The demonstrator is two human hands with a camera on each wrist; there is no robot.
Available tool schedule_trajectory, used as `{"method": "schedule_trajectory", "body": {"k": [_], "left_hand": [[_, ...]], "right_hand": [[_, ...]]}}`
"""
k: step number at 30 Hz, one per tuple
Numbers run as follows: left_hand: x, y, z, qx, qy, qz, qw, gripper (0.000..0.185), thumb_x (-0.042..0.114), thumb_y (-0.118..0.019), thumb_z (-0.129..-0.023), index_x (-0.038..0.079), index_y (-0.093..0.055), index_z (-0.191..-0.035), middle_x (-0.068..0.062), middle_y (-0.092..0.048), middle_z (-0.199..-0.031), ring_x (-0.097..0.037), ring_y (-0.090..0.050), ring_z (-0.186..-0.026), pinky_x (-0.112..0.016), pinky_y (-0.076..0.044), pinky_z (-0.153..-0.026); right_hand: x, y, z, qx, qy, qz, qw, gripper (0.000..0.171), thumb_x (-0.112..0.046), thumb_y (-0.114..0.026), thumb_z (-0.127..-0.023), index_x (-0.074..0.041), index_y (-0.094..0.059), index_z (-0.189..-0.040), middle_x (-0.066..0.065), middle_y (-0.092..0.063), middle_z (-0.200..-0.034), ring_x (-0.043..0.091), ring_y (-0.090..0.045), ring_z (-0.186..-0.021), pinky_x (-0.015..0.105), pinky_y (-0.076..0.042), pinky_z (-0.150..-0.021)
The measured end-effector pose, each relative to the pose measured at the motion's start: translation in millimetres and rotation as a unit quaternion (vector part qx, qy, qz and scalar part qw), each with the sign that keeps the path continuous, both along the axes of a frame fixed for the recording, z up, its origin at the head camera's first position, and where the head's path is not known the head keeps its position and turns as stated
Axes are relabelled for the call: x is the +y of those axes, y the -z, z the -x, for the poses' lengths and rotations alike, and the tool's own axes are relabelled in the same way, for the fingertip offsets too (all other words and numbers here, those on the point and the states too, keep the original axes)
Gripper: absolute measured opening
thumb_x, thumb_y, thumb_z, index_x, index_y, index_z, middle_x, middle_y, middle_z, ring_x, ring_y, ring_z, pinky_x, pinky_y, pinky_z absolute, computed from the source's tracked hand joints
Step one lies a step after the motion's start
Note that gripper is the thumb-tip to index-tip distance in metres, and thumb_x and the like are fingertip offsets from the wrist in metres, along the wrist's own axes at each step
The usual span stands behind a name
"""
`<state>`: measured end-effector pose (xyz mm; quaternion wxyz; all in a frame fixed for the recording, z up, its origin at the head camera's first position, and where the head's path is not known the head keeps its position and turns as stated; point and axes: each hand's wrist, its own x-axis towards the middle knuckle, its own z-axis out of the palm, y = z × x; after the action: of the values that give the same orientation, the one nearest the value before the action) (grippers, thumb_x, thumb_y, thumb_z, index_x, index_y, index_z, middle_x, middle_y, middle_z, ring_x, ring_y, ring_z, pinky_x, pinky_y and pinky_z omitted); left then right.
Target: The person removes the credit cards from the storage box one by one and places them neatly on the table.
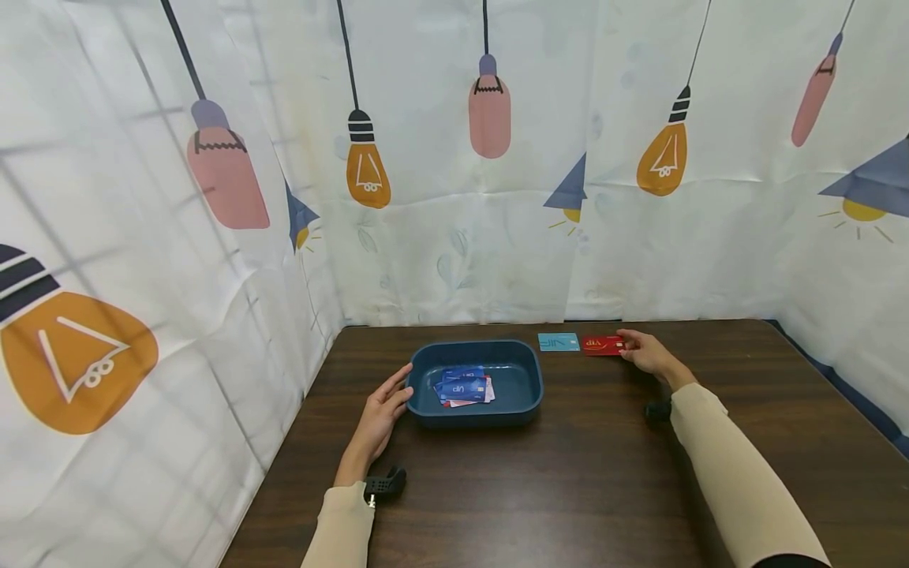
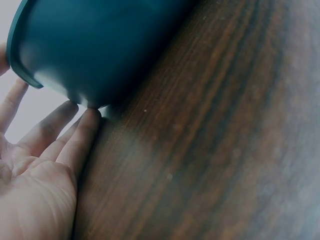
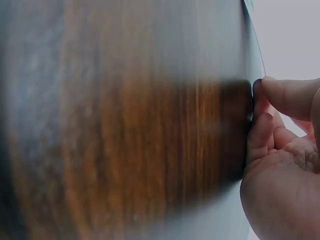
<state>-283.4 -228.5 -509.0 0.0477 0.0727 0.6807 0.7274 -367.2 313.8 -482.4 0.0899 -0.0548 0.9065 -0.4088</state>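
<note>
The right hand [image 1: 648,353] reaches far forward over the table [image 1: 582,489] and its fingertips meet the right short edge of the red card [image 1: 602,345]. In the right wrist view the thumb and the fingers [image 3: 260,135] are bent together against a thin dark edge, so it seems a pinch on the card — but this view is blurred and the card itself cannot be made out there. The left hand [image 1: 379,416] lies with straight, relaxed fingers [image 2: 82,135] against the left outer wall of the blue tray [image 1: 424,379]; it holds nothing, it only touches.

The red card lies flat near the back edge of the table, its long axis going left to right, and its left end is just beside the light blue card [image 1: 558,341]. From the tray it lies to the back and to the right, so the right hand is the nearer one by far; the left hand is well apart from it, on the other side of the tray.

Inside the tray is a loose pile of cards [image 1: 463,386], mostly blue — how many cannot be counted, because they overlap. The print on the cards is too small to read.
</note>
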Motion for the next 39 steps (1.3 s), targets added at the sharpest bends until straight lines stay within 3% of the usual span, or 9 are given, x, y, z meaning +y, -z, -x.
{"method": "schedule_trajectory", "body": {"k": [17, 26, 39], "left_hand": [[2, -0.7, 0.3, 0.001, -0.006, -0.006, 1.0, 0.054, 0.022, -0.06, -0.104, 0.02, -0.046, -0.156, -0.011, -0.037, -0.164, -0.027, -0.037, -0.15, -0.018, -0.05, -0.098], [1, -1.5, -0.4, 0.004, -0.007, -0.005, 0.9999, 0.054, 0.022, -0.06, -0.104, 0.019, -0.045, -0.156, -0.011, -0.035, -0.165, -0.028, -0.034, -0.151, -0.017, -0.049, -0.097], [1, -0.6, 0.4, -0.003, -0.005, -0.004, 1.0, 0.054, 0.022, -0.06, -0.104, 0.02, -0.045, -0.156, -0.01, -0.036, -0.165, -0.027, -0.035, -0.151, -0.019, -0.049, -0.099]], "right_hand": [[-7, -4.1, 7.5, -0.012, 0.012, 0.002, 1.0, 0.059, -0.007, -0.043, -0.108, 0.004, -0.019, -0.161, 0.039, -0.036, -0.145, 0.053, -0.038, -0.133, 0.067, -0.034, -0.111], [-8, -2.1, 14.1, -0.02, 0.011, -0.005, 1.0, 0.059, -0.007, -0.041, -0.108, 0.003, -0.017, -0.161, 0.042, -0.03, -0.151, 0.059, -0.029, -0.141, 0.069, -0.029, -0.114], [-9, 4.8, 20.7, 0.006, 0.002, -0.047, 0.999, 0.056, -0.001, -0.041, -0.105, 0.01, -0.022, -0.157, 0.045, -0.035, -0.142, 0.059, -0.034, -0.135, 0.068, -0.032, -0.112]]}}
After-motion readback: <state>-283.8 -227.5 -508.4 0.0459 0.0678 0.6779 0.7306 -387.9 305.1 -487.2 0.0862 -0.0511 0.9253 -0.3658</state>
